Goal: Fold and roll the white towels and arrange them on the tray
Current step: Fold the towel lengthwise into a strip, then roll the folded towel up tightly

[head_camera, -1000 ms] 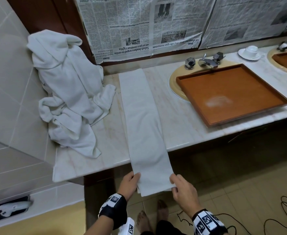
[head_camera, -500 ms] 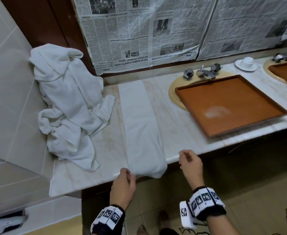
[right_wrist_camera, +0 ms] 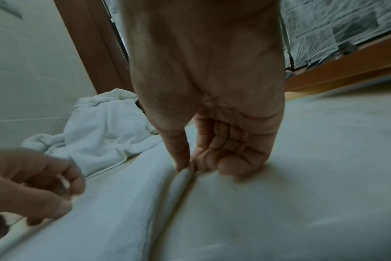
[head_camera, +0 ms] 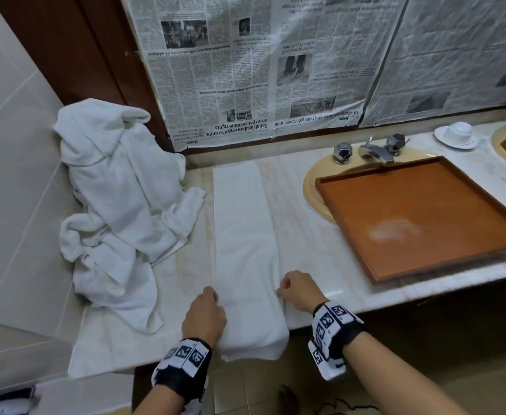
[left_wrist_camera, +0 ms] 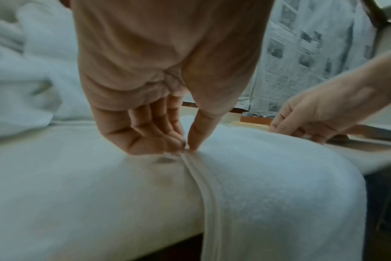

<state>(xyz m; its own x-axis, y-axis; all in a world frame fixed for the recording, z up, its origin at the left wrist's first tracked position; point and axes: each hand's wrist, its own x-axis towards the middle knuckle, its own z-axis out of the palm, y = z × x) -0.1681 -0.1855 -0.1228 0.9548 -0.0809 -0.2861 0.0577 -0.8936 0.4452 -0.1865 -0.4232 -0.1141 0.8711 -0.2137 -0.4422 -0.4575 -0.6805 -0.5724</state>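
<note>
A white towel (head_camera: 241, 223), folded into a long narrow strip, lies across the marble counter with its near end folded back on top and bulging over the front edge. My left hand (head_camera: 205, 313) pinches the towel's left edge (left_wrist_camera: 185, 159) between thumb and fingers. My right hand (head_camera: 298, 290) pinches the right edge (right_wrist_camera: 185, 173) the same way. The brown wooden tray (head_camera: 350, 226) sits over the sink to the right, with nothing in it.
A heap of crumpled white towels (head_camera: 117, 205) leans in the left corner against the tiled wall. Chrome taps (head_camera: 371, 149) stand behind the tray. A white cup and saucer (head_camera: 457, 134) sits at the far right. Newspaper (head_camera: 260, 64) covers the mirror.
The towel's hanging end has been lifted and folded up onto the counter. Both hands moved up from below the counter edge and forward onto the towel's side edges.
</note>
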